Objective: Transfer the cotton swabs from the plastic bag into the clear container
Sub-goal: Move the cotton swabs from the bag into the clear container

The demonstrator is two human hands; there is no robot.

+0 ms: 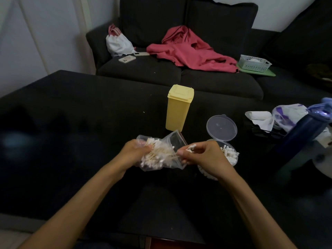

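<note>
A clear plastic bag [158, 159] full of wooden-stemmed cotton swabs lies on the dark surface in front of me. My left hand [135, 151] grips the bag's left side. My right hand [203, 157] pinches a small bunch of cotton swabs [190, 147] at the bag's open right end. Just behind and under my right hand stands the round clear container [231, 156], holding several swabs, its hinged lid [221, 127] standing open at the back.
A yellow lidded box [178, 106] stands just behind the bag. White paper, a plastic bag and a dark blue bottle [301, 135] crowd the right. Behind is a dark sofa with a red garment [190, 49], a phone [126, 59] and a white basket [254, 62].
</note>
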